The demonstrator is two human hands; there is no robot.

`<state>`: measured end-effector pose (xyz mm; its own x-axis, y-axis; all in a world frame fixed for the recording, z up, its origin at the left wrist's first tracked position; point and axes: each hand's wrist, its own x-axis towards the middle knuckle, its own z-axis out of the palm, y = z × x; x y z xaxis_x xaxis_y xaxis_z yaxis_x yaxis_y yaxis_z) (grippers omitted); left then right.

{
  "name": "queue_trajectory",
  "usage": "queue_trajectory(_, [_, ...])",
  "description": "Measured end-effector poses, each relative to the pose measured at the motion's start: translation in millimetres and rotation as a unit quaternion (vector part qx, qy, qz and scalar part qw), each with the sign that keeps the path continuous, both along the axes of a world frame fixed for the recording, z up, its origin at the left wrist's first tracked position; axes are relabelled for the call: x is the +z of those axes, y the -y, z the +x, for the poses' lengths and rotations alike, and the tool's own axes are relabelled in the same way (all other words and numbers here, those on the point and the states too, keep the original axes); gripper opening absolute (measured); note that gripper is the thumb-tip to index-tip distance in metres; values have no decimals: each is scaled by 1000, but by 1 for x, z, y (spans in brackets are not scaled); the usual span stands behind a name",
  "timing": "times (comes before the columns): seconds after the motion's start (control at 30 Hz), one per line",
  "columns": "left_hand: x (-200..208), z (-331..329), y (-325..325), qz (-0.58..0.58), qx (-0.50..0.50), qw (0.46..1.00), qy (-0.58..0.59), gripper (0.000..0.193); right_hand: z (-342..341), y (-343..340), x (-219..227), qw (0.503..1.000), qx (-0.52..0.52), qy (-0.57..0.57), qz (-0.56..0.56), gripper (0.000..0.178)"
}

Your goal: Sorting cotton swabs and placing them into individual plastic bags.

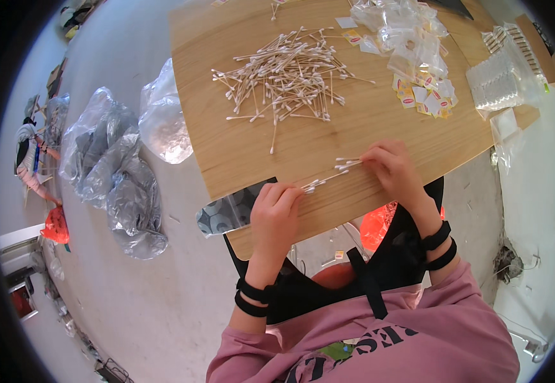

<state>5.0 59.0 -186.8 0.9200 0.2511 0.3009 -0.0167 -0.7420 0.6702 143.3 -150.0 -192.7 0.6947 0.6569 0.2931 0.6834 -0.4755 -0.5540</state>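
- Head view, far left: another person (27, 148) has a hand at a red bag (56, 226); its contents cannot be told.
- On the floor, a grey plastic bag (92, 153) lies crumpled; near it, beside the desk (456, 137), a clear bag (165, 124) holds something pale, too unclear to name.
- A patterned pouch (229, 214) lies at the desk's near left corner, next to the left hand.
- The left hand (274, 214) is closed, fingertips together on a few cotton swabs (312, 187), white tips pointing right.
- Beyond the hands, the swab pile (287, 76) lies loose on the desk, in no container.
- The right hand (392, 167) pinches a few more swabs, tips pointing left. The step in hand seems to be gathering small bunches; the next move probably calls for a light grip and tips brought level.
- Farther right, clear packets (408, 35) heap above yellow-and-white cards (427, 99); whether the packets hold swabs is unclear.
- Far right, clear packs (497, 83) with pale rows inside lie beside a cardboard box (541, 50).
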Motion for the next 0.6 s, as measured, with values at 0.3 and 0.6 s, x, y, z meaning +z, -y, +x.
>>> queue_trajectory(0.3, [10, 31, 25, 93, -7, 996, 17, 18, -7, -44, 5, 996, 78, -39, 0, 15])
queue_trajectory(0.6, [23, 86, 11, -126, 20, 989, -72, 24, -22, -41, -6, 999, 23, 9, 43, 17])
